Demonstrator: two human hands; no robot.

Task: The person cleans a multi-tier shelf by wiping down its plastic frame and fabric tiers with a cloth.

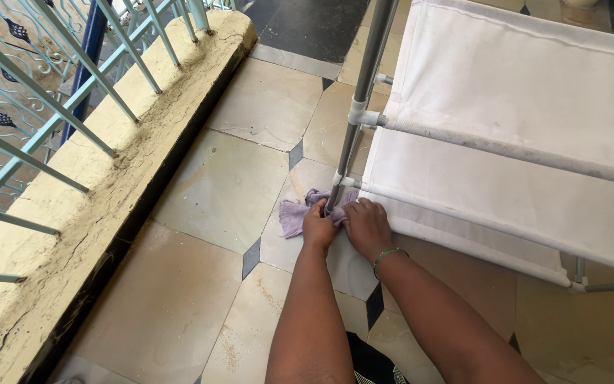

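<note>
Purple cloth (294,215) wraps the rack's grey pole (353,135), both hands (319,226) (366,225) closed on it.

Pale tiled floor (222,192), yellowish concrete ledge (101,199), light blue metal railing (51,107)

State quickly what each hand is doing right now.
Left hand: closed on the purple cloth at the rack's grey pole.
Right hand: pressed on the same cloth; grip cannot be told.

Soft lilac cloth (294,214) — smooth metal pole (364,92), matt fabric shelves (520,85)
</note>
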